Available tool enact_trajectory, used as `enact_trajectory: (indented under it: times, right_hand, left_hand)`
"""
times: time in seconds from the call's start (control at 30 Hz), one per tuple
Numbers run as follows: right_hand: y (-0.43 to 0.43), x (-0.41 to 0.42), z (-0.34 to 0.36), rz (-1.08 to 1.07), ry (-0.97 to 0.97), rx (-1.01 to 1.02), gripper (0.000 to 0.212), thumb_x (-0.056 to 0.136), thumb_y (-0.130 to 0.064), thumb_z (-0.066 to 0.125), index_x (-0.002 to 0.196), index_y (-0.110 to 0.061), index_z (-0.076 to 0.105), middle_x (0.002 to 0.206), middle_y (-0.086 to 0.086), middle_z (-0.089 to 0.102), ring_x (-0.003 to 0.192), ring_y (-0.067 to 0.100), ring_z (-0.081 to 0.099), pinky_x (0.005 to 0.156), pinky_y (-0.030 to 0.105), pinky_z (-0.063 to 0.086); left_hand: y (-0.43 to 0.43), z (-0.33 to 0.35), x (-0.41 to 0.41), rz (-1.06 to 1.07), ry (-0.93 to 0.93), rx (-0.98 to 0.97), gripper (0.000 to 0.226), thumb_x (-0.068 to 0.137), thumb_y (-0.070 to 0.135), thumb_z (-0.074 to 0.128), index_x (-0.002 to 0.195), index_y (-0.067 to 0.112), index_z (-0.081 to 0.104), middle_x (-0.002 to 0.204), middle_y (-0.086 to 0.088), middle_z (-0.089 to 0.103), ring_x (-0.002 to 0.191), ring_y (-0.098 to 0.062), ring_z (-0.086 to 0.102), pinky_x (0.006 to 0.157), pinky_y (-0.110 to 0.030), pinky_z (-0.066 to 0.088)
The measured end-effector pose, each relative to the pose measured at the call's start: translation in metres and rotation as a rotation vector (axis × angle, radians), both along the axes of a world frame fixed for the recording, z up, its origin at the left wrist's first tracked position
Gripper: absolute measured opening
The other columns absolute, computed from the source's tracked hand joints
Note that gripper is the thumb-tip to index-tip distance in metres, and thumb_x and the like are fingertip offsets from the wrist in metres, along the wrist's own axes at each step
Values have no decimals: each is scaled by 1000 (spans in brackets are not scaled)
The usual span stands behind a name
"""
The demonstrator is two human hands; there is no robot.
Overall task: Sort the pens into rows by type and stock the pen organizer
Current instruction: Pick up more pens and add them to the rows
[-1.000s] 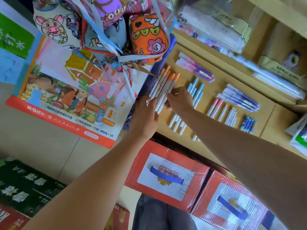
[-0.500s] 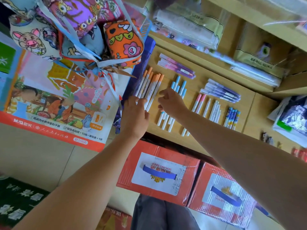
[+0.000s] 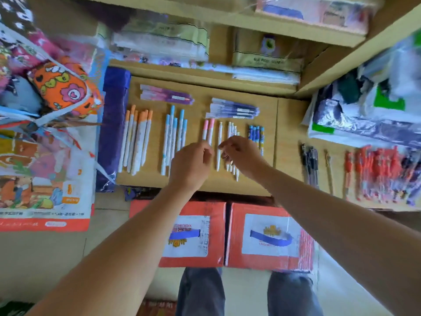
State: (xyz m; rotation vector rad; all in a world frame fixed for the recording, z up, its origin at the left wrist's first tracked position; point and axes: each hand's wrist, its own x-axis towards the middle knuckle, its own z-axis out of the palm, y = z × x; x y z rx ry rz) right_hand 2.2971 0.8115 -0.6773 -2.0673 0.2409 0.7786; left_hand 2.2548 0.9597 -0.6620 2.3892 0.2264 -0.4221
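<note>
Pens [image 3: 136, 142] lie rowed on the shelf [image 3: 145, 181]; grip of left hand [image 3: 192, 161] and right hand [image 3: 242, 153] unclear.

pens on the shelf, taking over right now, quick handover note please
Left hand: fingers curled at the pink-capped pens, grip unclear in the blur.
Right hand: curled over the white pens, grip unclear.
Done: orange-capped pens, blue-capped pens and short blue pens lie in separate rows on the shelf.
Left: probably tidy the pink and white rows, then stock; no organizer in view.
</note>
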Motion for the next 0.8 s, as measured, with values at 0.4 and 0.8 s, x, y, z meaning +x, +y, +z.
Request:
enact_trajectory:
  times: [0.4, 0.8]
  right_hand:
    - [-299, -49, -1, -223, -34, 15, 27, 89, 8, 44, 80, -11, 59, 66, 7, 59, 45, -1, 52, 49, 18, 42]
    - [-555, -63, -12, -210, -33, -290, 20, 91, -12, 51, 100, -11, 68, 86, 9, 70, 79, 27, 65, 68, 34, 53]
  left_hand:
    - [-280, 6, -1, -324, 46, -91, 18, 95, 14, 48, 98, 17, 66, 91, 0, 69, 85, -23, 63, 69, -32, 46]
    - [-521, -19, 3, -577, 68, 40, 27, 89, 12, 53, 114, 16, 64, 113, -5, 59, 109, -25, 52, 94, -36, 39]
